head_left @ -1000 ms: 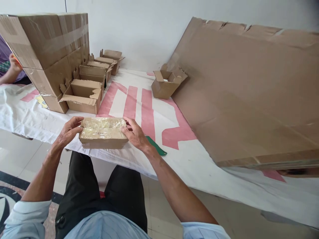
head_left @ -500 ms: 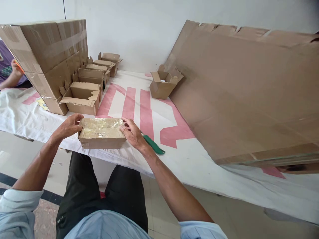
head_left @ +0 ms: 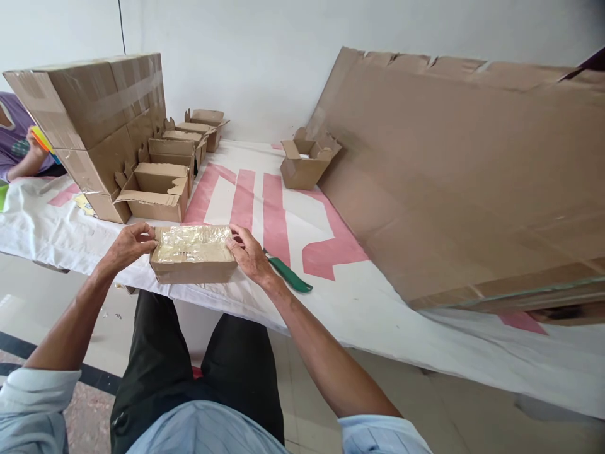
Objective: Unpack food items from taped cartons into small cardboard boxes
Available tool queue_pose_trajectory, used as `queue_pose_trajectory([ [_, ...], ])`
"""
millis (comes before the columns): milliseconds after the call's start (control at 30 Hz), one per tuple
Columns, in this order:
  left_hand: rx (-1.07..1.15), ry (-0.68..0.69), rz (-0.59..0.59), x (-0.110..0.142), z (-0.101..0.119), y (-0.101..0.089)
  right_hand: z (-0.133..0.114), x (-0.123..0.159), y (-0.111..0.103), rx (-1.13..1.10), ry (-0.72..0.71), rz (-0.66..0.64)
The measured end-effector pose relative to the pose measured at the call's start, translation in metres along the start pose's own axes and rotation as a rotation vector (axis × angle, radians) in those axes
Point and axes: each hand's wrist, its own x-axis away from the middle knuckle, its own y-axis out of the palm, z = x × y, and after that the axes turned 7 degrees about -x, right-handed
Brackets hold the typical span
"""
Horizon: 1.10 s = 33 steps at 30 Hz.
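A small cardboard box (head_left: 196,272) sits at the near edge of the cloth-covered table, right in front of me. Crinkled clear tape or film (head_left: 193,243) covers its top. My left hand (head_left: 135,246) grips the box's left end, thumb and fingers pinched at the top corner. At the opposite end, my right hand (head_left: 248,252) holds the upper right corner, its thumb on the top. Just right of that hand lies a green-handled knife (head_left: 290,276), its front part hidden behind the hand.
Taped cartons (head_left: 87,126) are stacked at the left, with several open small boxes (head_left: 155,195) beside them. Another open box (head_left: 302,167) stands against a large leaning cardboard sheet (head_left: 454,183). A co-worker's hand (head_left: 35,144) holds something yellow and orange at far left.
My view has shifted slightly. Both hands keep hold of the box's ends, which stays at the table edge. The film on its top catches the light differently, and the middle seam shows less.
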Motion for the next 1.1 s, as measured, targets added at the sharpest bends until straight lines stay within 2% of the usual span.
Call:
queue_pose_trajectory([
  [167,-0.064,-0.019,-0.006,-0.001,0.002,-0.001,0.001,0.000,0.003,-0.002,-0.001,0.019],
  [300,-0.114,0.044,0.019,-0.002,0.004,-0.002,0.000,-0.002,0.000,0.064,-0.015,0.013],
  [400,-0.146,0.067,0.036,-0.002,0.003,-0.001,-0.009,-0.009,-0.004,0.217,-0.131,-0.004],
  [500,-0.136,0.049,0.048,-0.002,0.000,0.000,-0.027,-0.018,-0.002,0.391,-0.268,-0.114],
  [633,-0.107,0.026,0.063,-0.001,-0.001,0.004,-0.051,-0.029,0.011,0.532,-0.313,-0.302],
  [767,-0.058,0.020,0.066,0.001,-0.001,0.007,-0.061,-0.037,0.025,0.601,-0.337,-0.341],
  [1100,0.008,0.017,0.117,0.008,-0.004,0.017,-0.062,-0.063,0.068,0.442,-0.468,-0.536],
])
